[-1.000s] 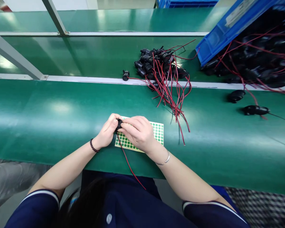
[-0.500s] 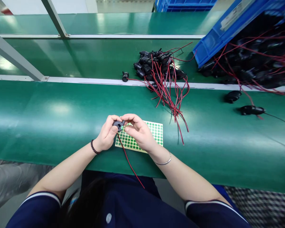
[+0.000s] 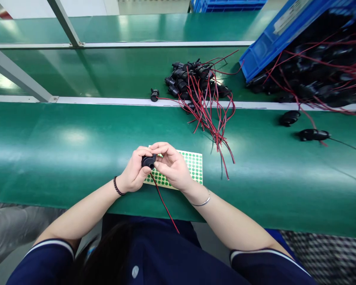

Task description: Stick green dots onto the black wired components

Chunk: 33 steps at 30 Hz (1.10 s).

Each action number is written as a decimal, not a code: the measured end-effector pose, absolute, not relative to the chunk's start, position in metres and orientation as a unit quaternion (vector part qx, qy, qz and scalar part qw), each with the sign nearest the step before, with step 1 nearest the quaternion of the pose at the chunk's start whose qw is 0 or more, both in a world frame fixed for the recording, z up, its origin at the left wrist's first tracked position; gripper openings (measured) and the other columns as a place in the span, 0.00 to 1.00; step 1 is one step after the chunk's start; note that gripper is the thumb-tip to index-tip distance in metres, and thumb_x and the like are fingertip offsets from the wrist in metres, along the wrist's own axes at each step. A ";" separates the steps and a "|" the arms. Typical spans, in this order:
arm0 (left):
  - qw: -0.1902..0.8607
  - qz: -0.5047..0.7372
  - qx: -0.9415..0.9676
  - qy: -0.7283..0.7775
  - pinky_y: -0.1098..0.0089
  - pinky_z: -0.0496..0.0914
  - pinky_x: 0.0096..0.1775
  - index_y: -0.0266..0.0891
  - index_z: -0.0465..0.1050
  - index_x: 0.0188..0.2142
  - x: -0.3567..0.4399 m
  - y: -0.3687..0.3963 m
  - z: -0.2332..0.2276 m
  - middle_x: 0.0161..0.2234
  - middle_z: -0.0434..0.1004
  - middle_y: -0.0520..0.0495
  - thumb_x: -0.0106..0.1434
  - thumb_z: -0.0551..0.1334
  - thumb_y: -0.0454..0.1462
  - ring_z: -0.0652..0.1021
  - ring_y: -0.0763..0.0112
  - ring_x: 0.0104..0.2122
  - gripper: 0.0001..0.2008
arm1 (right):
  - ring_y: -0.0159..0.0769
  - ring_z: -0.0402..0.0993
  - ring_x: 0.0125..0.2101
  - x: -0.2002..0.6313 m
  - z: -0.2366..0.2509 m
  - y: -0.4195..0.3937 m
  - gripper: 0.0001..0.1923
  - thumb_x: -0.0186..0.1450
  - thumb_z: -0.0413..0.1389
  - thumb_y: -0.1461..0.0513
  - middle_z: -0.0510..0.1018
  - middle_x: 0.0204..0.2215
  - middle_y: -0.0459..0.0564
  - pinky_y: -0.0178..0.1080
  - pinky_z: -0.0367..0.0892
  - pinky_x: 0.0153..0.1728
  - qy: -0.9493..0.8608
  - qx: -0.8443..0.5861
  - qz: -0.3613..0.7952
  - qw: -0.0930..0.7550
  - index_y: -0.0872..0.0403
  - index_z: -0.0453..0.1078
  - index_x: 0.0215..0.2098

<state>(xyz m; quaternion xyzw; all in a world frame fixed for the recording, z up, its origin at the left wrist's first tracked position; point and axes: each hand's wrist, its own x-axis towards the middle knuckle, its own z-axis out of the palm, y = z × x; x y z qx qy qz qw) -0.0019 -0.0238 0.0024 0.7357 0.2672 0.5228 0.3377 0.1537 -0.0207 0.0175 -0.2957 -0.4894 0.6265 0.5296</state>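
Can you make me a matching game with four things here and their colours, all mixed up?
1. Part in the left hand
2. Wire hanging below the hands
3. Bangle by the right hand
4. Dots on the sheet

A. Green
B. Silver
C. Black
D. Red

Right pairs: 1-C, 2-D, 3-B, 4-A

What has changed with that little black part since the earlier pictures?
The black part has turned in the left hand, apparently tipping toward the person; the green dot at its edge half a second ago is out of sight. The right hand remains beside it. The left hand's hold stays; the sheet of green dots and the wired pile lie as before.
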 end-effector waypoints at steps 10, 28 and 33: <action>0.317 0.540 0.734 0.263 0.59 0.68 0.47 0.42 0.60 0.54 -0.002 -0.025 -0.002 0.46 0.67 0.42 0.71 0.51 0.48 0.70 0.63 0.46 0.18 | 0.39 0.72 0.46 0.154 0.018 -0.024 0.10 0.61 0.62 0.57 0.71 0.46 0.51 0.47 0.72 0.45 -0.505 -0.296 0.620 0.523 0.47 0.72 0.41; 0.303 0.555 0.733 0.250 0.56 0.67 0.50 0.43 0.61 0.55 -0.002 -0.024 -0.008 0.46 0.69 0.42 0.71 0.51 0.48 0.70 0.61 0.48 0.18 | 0.37 0.73 0.42 0.155 0.018 -0.021 0.13 0.59 0.65 0.54 0.72 0.46 0.50 0.47 0.74 0.44 -0.509 -0.279 0.635 0.510 0.47 0.71 0.39; 0.323 0.560 0.717 0.262 0.56 0.67 0.50 0.44 0.62 0.54 -0.003 -0.025 -0.009 0.46 0.68 0.42 0.71 0.51 0.49 0.70 0.61 0.47 0.18 | 0.37 0.74 0.43 0.155 0.019 -0.017 0.14 0.55 0.69 0.56 0.73 0.45 0.49 0.46 0.74 0.44 -0.458 -0.268 0.673 0.516 0.48 0.73 0.36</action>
